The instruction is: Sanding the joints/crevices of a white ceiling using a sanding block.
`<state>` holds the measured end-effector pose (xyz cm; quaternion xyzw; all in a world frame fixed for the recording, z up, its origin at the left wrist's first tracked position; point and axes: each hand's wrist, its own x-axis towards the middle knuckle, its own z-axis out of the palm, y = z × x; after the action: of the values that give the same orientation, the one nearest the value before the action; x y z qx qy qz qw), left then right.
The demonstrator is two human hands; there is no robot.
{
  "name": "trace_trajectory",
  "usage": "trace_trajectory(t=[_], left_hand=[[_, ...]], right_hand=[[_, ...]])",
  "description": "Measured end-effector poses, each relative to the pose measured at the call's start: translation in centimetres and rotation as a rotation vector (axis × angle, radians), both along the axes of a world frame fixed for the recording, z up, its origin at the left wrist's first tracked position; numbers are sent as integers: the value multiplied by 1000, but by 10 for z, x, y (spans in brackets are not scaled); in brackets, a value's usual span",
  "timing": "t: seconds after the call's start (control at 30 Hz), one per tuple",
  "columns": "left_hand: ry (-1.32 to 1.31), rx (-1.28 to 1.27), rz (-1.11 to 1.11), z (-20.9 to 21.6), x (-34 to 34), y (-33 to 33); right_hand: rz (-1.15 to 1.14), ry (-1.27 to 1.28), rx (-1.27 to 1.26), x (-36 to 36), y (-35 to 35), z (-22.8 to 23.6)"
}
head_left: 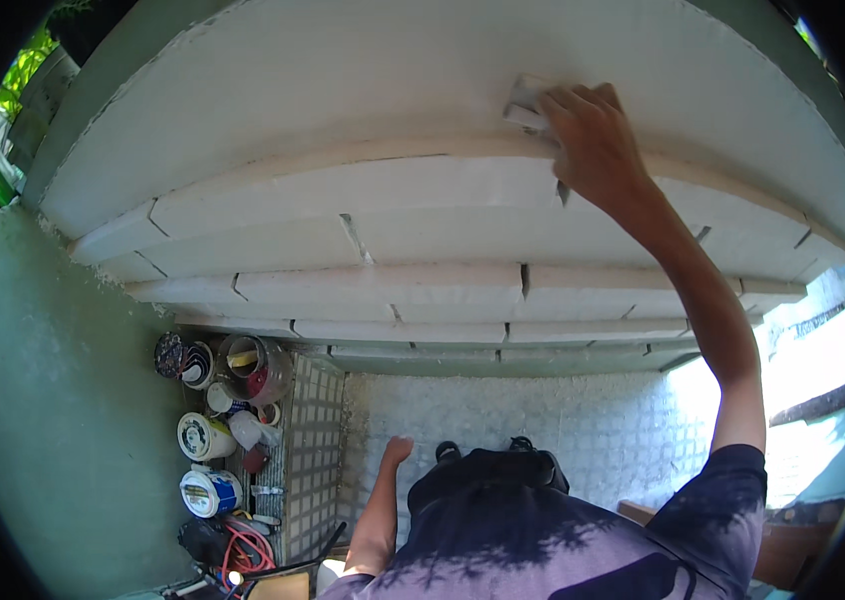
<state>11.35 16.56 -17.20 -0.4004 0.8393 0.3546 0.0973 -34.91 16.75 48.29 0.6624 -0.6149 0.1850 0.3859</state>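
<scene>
High on the white wall panel, my right hand is closed round a small pale block with a flat face. It looks like a sanding block, though my fingers hide part of it. The block rests against the panel just above the topmost white ledge. That ledge has short dark vertical slits along its front, and one shows below my wrist. Far lower, my left hand hangs beside my body over the floor. Its fingers are curled in, and nothing shows in them.
More stepped white ledges run across below. At left, beside a green wall, stand several paint buckets, a clear tub and a coiled red hose. A tiled floor lies under me; sunlight falls at right.
</scene>
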Motion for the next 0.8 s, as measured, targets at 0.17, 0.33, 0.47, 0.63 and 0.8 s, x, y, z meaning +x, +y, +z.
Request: trace_trajectory(t=[0.17,0.33,0.47,0.63,0.8], left_hand=[[293,-92,17,17,-56,-29],[251,-199,-81,13,-29,-3],[-3,167,156,-10,18,50],[-154,316,37,-30,48,85],[-217,490,173,-11,-10,91]], right_hand=[[0,-75,37,-3,2,-15],[-174,-26,42,-54,53,17],[-331,71,93,-84,97,13],[-224,-6,93,-79,86,4],[-140,68,18,-105,94,-4]])
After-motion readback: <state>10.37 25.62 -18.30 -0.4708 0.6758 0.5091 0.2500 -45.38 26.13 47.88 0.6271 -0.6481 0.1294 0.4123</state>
